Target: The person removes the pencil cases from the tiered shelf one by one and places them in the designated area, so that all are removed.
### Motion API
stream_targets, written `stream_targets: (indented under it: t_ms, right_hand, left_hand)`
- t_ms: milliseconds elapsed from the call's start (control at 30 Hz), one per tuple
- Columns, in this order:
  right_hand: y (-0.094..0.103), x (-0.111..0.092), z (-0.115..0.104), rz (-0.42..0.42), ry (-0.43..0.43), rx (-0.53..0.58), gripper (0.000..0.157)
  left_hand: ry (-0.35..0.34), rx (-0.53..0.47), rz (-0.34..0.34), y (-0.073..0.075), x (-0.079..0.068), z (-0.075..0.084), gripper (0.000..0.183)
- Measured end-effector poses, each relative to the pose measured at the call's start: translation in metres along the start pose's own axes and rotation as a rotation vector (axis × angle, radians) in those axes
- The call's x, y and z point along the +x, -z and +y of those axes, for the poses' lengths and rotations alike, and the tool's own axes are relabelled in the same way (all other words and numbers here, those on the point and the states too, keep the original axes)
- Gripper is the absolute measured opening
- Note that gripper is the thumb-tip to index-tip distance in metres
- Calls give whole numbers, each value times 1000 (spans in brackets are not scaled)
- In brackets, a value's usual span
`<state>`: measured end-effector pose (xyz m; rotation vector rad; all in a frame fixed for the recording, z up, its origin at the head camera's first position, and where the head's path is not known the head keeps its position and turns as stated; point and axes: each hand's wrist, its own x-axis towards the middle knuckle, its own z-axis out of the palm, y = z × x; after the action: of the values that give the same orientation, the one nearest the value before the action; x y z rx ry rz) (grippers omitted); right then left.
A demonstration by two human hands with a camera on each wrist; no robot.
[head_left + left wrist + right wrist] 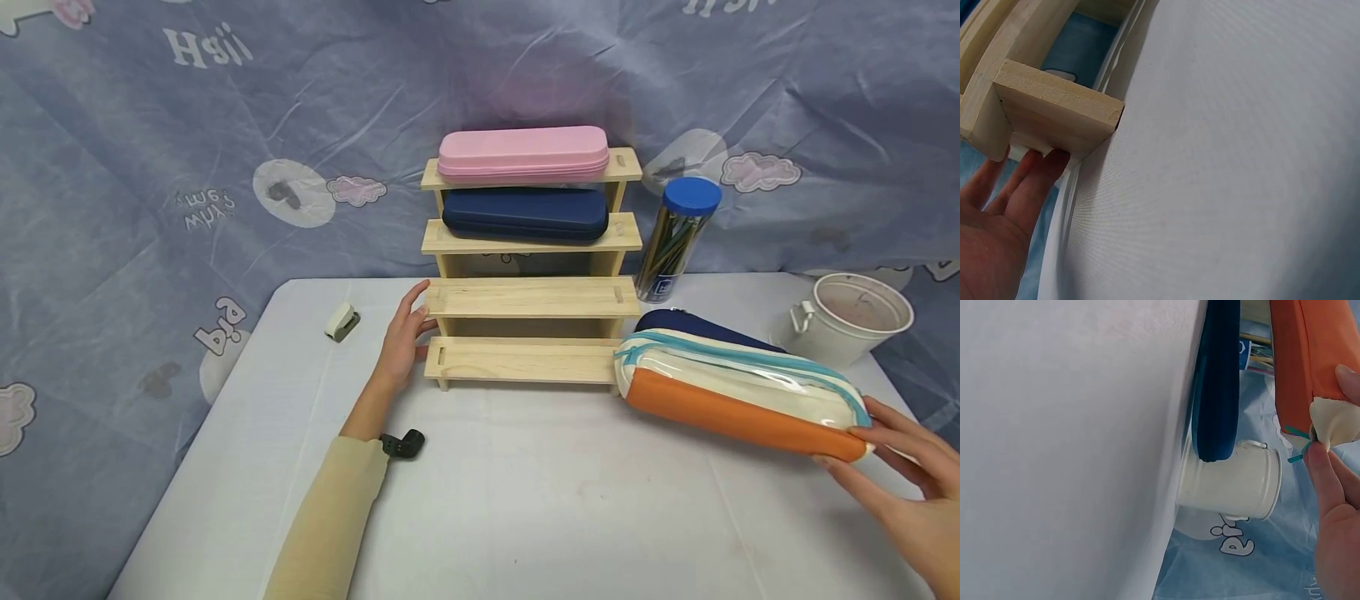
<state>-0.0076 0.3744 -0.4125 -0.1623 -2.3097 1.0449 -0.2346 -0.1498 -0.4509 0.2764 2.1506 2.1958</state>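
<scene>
The right hand point(911, 479) holds the orange-and-white pencil pouch point(738, 392) by its near end, fingers point(1329, 481) pinched on that end, the pouch lifted just right of the wooden stepped rack point(531, 275). The left hand point(403, 333) steadies the rack's left end, fingers straight against the wood. This looks like the carrying step; setting the pouch on a free lower step would call for swinging it leftward and level.
</scene>
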Motion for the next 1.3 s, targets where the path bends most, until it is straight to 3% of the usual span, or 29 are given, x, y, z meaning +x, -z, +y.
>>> stream_targets:
  t_ms: [167, 400, 600, 800, 933, 1133, 1300]
  right_hand:
    - [3, -2, 3, 11, -45, -14, 55]
    - [6, -7, 5, 20, -139, -87, 52]
    - [9, -11, 7, 26, -208, -116, 53]
    - [12, -14, 10, 3, -202, -115, 52]
    - [14, -16, 13, -12, -209, -121, 50]
    - [15, -22, 20, -32, -269, -164, 53]
    - [19, -26, 26, -72, -268, -194, 53]
  left_hand:
    - [11, -13, -17, -1, -2, 6, 47]
    - [9, 14, -24, -8, -12, 28, 50]
    - [12, 26, -18, -9, -13, 29, 50]
    - [20, 23, -12, -9, -14, 30, 50]
    - [15, 4, -16, -7, -12, 27, 50]
    - [2, 6, -11, -2, -4, 8, 45]
    - [-14, 20, 2, -1, -1, -1, 44]
